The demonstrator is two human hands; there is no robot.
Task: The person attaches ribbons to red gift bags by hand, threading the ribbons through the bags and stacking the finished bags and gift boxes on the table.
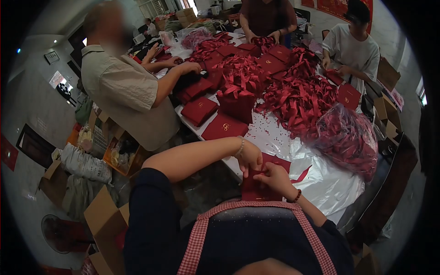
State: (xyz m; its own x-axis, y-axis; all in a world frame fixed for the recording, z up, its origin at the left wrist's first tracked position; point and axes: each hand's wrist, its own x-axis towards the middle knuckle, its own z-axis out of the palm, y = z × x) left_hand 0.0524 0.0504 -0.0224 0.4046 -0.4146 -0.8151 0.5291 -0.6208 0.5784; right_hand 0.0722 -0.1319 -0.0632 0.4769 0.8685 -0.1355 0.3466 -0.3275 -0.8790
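At the near table edge a red gift bag [256,190] lies flat in front of my body. My left hand [250,156] reaches in from the left, its fingers bent down and closed at the bag's upper part. From the right, my right hand [277,178] pinches at the bag with thumb and forefinger, close to the left fingertips. What small part the fingertips grip is hidden. A loose red ribbon [301,174] sticks out to the right of the bag, behind my right hand.
Red bags with gold print [224,127] are stacked left of centre. Heaps of red ribbon [295,101] and a clear plastic sack [346,137] cover the right side. Three co-workers stand around the table [270,137]. Cartons [103,213] stand at lower left.
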